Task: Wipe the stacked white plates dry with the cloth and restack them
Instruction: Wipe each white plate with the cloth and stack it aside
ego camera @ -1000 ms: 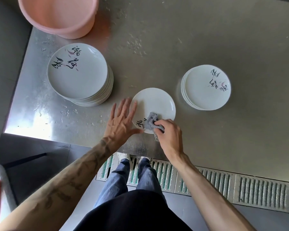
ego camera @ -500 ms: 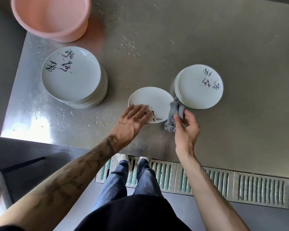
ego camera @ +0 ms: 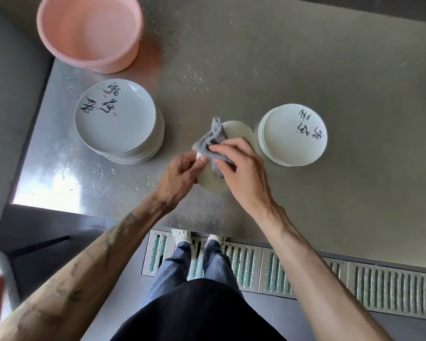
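In the head view, the big change is the plate in the middle. A second ago it lay flat on the table, face up, with black marks showing near its edge. The left hand lay flat beside it. Now the left hand has taken it by the left rim. Its grip is closed on that rim, thumb on top, and the plate is tipped up. No marks show on the side we see now, so I think it has been turned over (the back looks plain white).

The right hand has moved too. Half a second ago it held the cloth off at the plate's right edge. Now its grip is pinched on the grey cloth and pushes it onto the plate, close to the left thumb.

I think this means the front is done and the back is being dried. Next the plate most likely goes on the small stack just to its right. The big stack on the left is taller, so many plates probably wait.

The top plate of each stack has black brush writing with small pink strokes. I cannot read it. The pink tub shows no label.
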